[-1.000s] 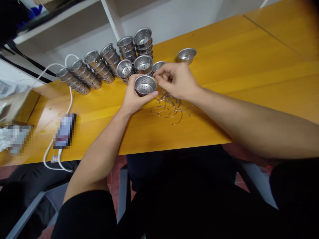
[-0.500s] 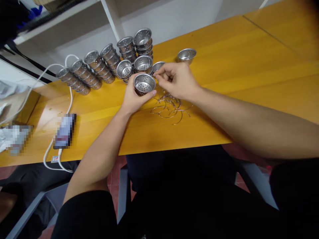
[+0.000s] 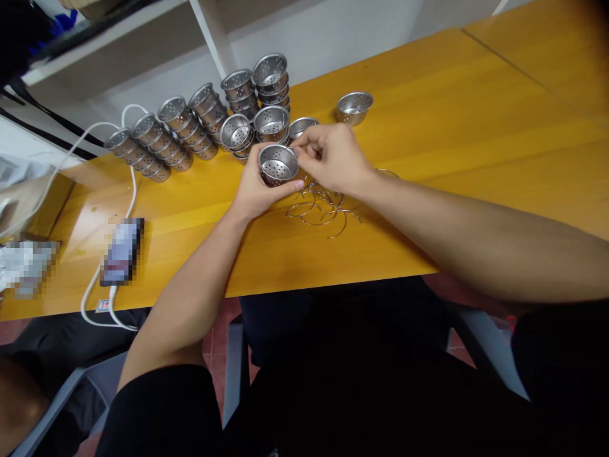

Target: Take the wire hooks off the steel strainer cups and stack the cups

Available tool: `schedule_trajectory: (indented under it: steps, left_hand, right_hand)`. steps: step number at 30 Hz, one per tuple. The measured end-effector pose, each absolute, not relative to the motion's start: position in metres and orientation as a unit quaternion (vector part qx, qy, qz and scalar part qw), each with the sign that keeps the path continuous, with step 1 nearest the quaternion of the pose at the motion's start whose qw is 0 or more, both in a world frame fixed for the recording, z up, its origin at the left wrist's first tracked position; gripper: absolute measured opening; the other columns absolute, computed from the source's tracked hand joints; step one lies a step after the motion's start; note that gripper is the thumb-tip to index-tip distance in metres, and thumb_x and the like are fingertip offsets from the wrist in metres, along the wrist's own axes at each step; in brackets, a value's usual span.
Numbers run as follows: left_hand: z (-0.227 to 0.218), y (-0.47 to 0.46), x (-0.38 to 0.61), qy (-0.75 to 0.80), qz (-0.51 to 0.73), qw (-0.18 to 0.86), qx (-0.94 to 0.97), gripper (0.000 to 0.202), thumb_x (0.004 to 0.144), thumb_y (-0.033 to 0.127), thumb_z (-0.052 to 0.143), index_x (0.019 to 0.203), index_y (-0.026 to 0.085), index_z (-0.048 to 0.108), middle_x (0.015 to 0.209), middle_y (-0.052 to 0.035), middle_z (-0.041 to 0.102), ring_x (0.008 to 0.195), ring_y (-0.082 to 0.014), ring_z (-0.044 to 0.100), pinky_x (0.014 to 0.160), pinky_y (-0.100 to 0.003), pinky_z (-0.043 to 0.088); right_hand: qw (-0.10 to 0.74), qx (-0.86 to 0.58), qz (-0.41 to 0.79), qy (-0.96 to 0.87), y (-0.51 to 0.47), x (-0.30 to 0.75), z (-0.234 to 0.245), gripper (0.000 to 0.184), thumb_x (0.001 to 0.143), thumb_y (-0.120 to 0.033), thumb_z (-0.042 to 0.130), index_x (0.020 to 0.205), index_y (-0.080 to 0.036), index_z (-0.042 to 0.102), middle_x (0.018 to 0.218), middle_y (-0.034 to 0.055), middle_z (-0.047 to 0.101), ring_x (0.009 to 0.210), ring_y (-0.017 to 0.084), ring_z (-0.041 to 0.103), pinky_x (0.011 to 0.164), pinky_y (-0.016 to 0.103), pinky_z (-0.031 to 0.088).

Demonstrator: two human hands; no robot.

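Observation:
My left hand (image 3: 254, 184) is wrapped round a small metal strainer cup (image 3: 278, 166) with holes in its base and wall, its mouth tilted up towards me. My right hand (image 3: 330, 155) is closed in a pinch at the right of the cup's rim. A small end of thin wire seems to show at those fingertips; the rest is hidden by the fingers. Below the right hand, a loose heap of curved metal wires (image 3: 326, 206) lies on the table, partly covered by the hand and forearm.
Several stacks of perforated cups (image 3: 174, 130) stand along the back left, with more cups (image 3: 271, 124) just behind my hands. A single cup (image 3: 354, 108) stands at the back right. A phone (image 3: 122, 251) on a white cable (image 3: 133, 197) lies left on the yellow table (image 3: 451, 127). A person's leg is at lower left.
The cup in my left hand has shifted slightly right and down and its mouth has turned a little. My right fingertips have come down onto the cup's rim.

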State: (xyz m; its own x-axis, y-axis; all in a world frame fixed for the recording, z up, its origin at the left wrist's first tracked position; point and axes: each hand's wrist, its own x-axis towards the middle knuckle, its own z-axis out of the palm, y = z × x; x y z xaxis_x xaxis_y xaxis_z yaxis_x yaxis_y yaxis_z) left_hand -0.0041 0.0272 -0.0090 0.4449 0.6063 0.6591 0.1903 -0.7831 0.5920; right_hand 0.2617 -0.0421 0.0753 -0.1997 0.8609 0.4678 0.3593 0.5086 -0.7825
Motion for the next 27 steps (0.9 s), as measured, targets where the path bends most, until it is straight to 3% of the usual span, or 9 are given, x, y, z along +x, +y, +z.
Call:
schedule_trajectory:
  steps: [11, 16, 19, 22, 27]
  left_hand:
    - [-0.006, 0.020, 0.001, 0.265, 0.452, 0.220, 0.823, 0.120, 0.087, 0.090, 0.113, 0.179, 0.037, 0.056, 0.153, -0.0090, 0.079, 0.146, -0.0359, 0.086, 0.137, -0.061, 0.069]
    - [-0.002, 0.012, 0.005, 0.293, 0.456, 0.230, 0.808, 0.117, 0.083, 0.092, 0.115, 0.169, 0.033, 0.063, 0.148, -0.0094, 0.082, 0.140, -0.0351, 0.088, 0.133, -0.060, 0.072]
    - [-0.001, 0.009, 0.007, 0.306, 0.458, 0.229, 0.802, 0.116, 0.080, 0.092, 0.117, 0.166, 0.033, 0.066, 0.147, -0.0091, 0.082, 0.140, -0.0355, 0.087, 0.133, -0.059, 0.071]
    - [-0.002, 0.011, 0.006, 0.309, 0.456, 0.232, 0.802, 0.106, 0.088, 0.093, 0.111, 0.163, 0.033, 0.068, 0.146, -0.0082, 0.081, 0.141, -0.0350, 0.086, 0.134, -0.057, 0.069]
    - [0.002, 0.014, 0.000, 0.292, 0.451, 0.257, 0.803, 0.089, 0.102, 0.099, 0.094, 0.158, 0.033, 0.072, 0.144, -0.0069, 0.082, 0.141, -0.0330, 0.084, 0.135, -0.055, 0.065]
  right_hand:
    - [0.471, -0.441, 0.272, -0.714, -0.044, 0.257, 0.078, 0.023, 0.110, -0.029, 0.100, 0.096, -0.031, 0.082, 0.071, -0.0026, 0.061, 0.074, 0.025, 0.063, 0.072, 0.042, 0.060]
    - [0.470, -0.442, 0.290, -0.707, -0.044, 0.255, 0.078, 0.023, 0.109, -0.028, 0.100, 0.096, -0.030, 0.081, 0.070, -0.0032, 0.058, 0.070, 0.023, 0.057, 0.068, 0.040, 0.057]
    - [0.477, -0.440, 0.307, -0.696, -0.047, 0.254, 0.081, 0.025, 0.110, -0.036, 0.103, 0.100, -0.031, 0.081, 0.070, -0.0035, 0.056, 0.071, 0.023, 0.056, 0.065, 0.039, 0.056]
    - [0.493, -0.414, 0.348, -0.682, -0.049, 0.254, 0.086, 0.034, 0.108, -0.048, 0.109, 0.103, -0.032, 0.080, 0.073, -0.0034, 0.058, 0.073, 0.023, 0.059, 0.064, 0.037, 0.056]
    - [0.445, -0.286, 0.459, -0.714, -0.045, 0.268, 0.096, 0.068, 0.093, -0.092, 0.112, 0.101, -0.031, 0.083, 0.077, -0.0023, 0.070, 0.068, 0.019, 0.062, 0.058, 0.034, 0.051]
